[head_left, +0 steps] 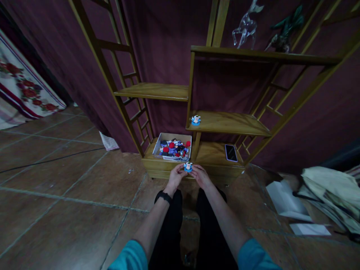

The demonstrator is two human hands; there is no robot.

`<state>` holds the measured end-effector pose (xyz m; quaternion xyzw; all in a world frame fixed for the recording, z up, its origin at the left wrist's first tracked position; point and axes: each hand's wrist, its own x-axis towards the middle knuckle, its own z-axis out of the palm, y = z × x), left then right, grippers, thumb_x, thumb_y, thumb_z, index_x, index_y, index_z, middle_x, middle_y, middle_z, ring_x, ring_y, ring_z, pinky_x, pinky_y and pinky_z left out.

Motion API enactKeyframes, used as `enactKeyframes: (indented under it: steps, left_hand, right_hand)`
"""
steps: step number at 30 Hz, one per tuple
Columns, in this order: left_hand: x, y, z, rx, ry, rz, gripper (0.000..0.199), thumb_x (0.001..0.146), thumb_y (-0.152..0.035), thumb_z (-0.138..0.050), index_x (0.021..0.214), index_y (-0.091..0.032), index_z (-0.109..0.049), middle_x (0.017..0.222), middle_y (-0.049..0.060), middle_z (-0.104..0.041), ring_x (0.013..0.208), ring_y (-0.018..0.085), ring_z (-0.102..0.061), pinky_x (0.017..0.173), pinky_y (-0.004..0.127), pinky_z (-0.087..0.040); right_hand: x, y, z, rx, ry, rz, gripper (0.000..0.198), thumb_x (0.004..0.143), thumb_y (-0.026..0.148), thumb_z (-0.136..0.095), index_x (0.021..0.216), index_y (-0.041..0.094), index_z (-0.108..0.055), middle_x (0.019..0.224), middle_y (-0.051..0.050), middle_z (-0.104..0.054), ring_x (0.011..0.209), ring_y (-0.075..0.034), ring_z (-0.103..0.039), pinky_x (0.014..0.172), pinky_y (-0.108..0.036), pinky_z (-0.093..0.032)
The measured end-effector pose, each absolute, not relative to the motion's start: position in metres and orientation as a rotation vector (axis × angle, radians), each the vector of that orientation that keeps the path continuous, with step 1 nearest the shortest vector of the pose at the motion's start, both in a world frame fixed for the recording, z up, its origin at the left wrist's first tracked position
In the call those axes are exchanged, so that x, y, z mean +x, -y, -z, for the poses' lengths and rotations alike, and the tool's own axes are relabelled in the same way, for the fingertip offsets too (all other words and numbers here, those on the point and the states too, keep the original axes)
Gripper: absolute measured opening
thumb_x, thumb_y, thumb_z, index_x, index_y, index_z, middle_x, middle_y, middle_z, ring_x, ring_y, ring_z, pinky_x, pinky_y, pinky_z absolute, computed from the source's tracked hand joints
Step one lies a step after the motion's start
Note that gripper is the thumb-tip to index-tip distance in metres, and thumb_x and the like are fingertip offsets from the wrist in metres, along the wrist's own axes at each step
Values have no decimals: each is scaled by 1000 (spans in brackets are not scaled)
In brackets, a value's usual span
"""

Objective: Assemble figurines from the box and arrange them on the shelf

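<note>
Between my two hands is a small blue-and-white figurine point(188, 167) on a blue base, held upright in front of the shelf unit. My left hand point(176, 176) closes its fingers on the left side of it; a dark band circles that wrist. From the other side my right hand point(200, 175) pinches it too. A similar figurine point(195, 120) stands at the left end of the middle right shelf point(230, 123). Just beyond my hands, an open cardboard box point(157, 144) is full of small figures in red, blue, black and white.
A phone point(231, 153) lies on the low right shelf. Up on the top shelf point(264, 55) stand a clear glass deer point(246, 28) and a dark green statue point(285, 32). White boxes point(287, 200) and a pale bag point(329, 191) lie on the floor at right. A cable point(56, 160) crosses the left floor.
</note>
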<state>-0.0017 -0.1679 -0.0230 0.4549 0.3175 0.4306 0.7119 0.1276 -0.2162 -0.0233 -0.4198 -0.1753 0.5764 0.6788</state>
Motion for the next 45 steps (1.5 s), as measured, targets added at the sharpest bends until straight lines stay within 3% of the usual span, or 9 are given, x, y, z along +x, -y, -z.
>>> enactKeyframes:
  steps: [6, 11, 23, 45]
  left_hand:
    - [-2, 169, 19, 978, -738, -931, 44, 51, -13, -74, 95, -16, -65, 83, 3, -68, 64, 10, -57, 67, 25, -47]
    - [-3, 169, 17, 929, -748, -954, 41, 56, -20, -74, 96, -16, -65, 93, 6, -67, 75, 14, -59, 65, 23, -47]
    - [-4, 167, 18, 946, -808, -930, 36, 58, -29, -74, 89, -13, -67, 77, 6, -68, 57, 10, -56, 52, 20, -42]
    - [-4, 166, 26, 954, -789, -953, 40, 55, -10, -70, 95, -17, -66, 87, 5, -67, 66, 11, -57, 61, 22, -47]
  right_hand:
    - [126, 216, 21, -928, 431, -1316, 20, 58, 23, -74, 73, 18, -62, 77, -2, -70, 82, -18, -65, 82, -32, -48]
    - [126, 216, 21, -920, 444, -1327, 19, 59, 23, -74, 74, 19, -63, 78, -2, -70, 80, -18, -65, 80, -32, -48]
    - [128, 213, 28, -1038, 381, -1362, 21, 59, 25, -73, 76, 19, -63, 77, -3, -70, 68, -16, -65, 67, -28, -51]
    - [126, 217, 25, -965, 421, -1344, 21, 57, 20, -75, 76, 18, -65, 78, -2, -71, 78, -17, -66, 83, -32, -48]
